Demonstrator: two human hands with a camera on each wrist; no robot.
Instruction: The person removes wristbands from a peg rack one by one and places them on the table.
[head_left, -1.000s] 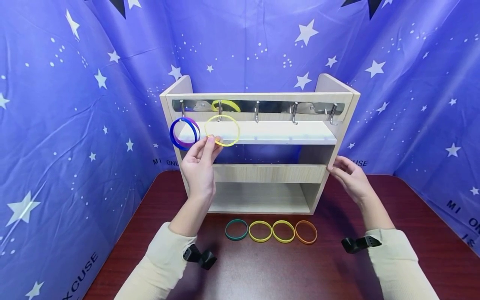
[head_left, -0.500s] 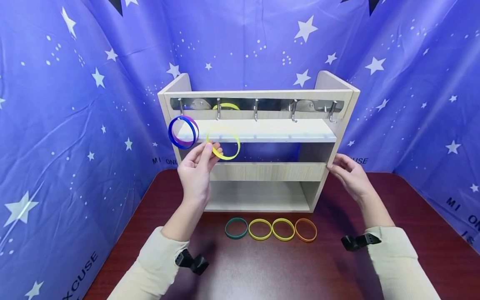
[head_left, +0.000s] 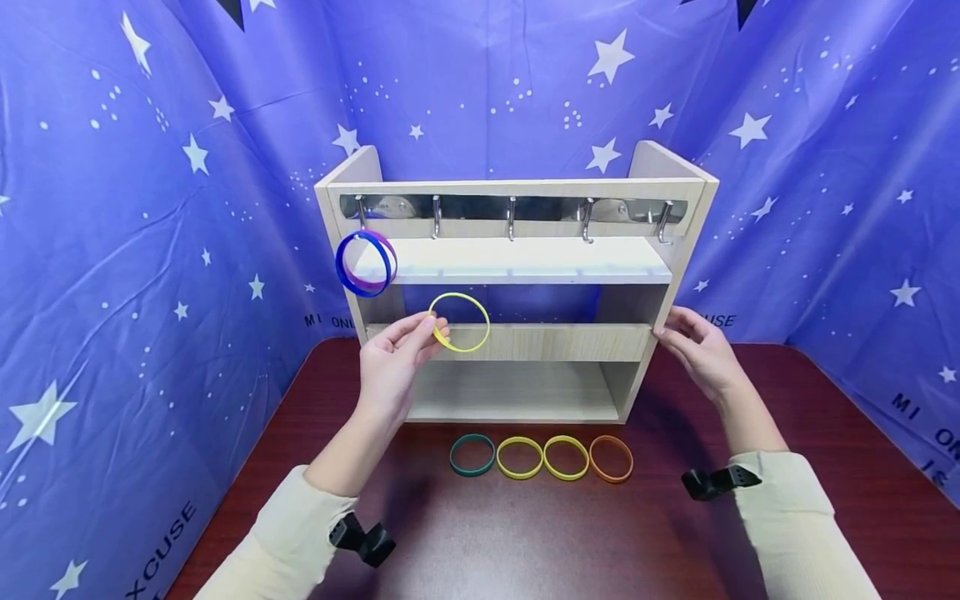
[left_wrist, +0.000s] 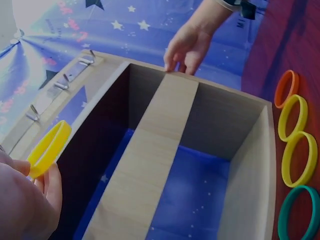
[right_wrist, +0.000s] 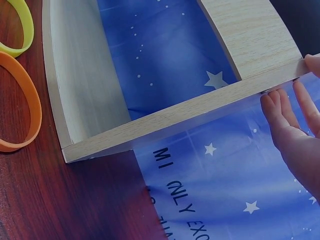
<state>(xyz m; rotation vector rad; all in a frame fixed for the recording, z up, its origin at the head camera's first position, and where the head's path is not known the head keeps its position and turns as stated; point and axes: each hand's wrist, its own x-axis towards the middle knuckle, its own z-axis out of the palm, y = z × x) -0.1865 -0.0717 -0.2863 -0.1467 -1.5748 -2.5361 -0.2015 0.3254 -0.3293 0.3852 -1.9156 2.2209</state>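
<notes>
My left hand [head_left: 390,362] pinches a yellow wristband [left_wrist: 59,144] between thumb and fingers, in front of the wooden shelf unit [head_left: 525,342]. The head view shows the band at the height of the unit's middle board, below the metal hook rail [head_left: 476,208]. A blue wristband [head_left: 342,268] and a purple wristband [head_left: 392,248] hang together from the leftmost hook. At the unit's right side, my right hand [head_left: 701,354] touches the side panel [right_wrist: 190,111], thumb at its front edge and fingers against its outer face.
On the dark red table [head_left: 525,542], before the unit, lie a teal wristband [head_left: 472,475], two yellow wristbands [head_left: 520,477] and an orange wristband [head_left: 611,481] in a row. A blue star-print curtain [head_left: 510,100] surrounds the table. The other hooks [head_left: 512,221] carry no bands.
My left hand has come down with the yellow wristband, from in front of the second hook to the middle board. The right hand stays on the side panel.
</notes>
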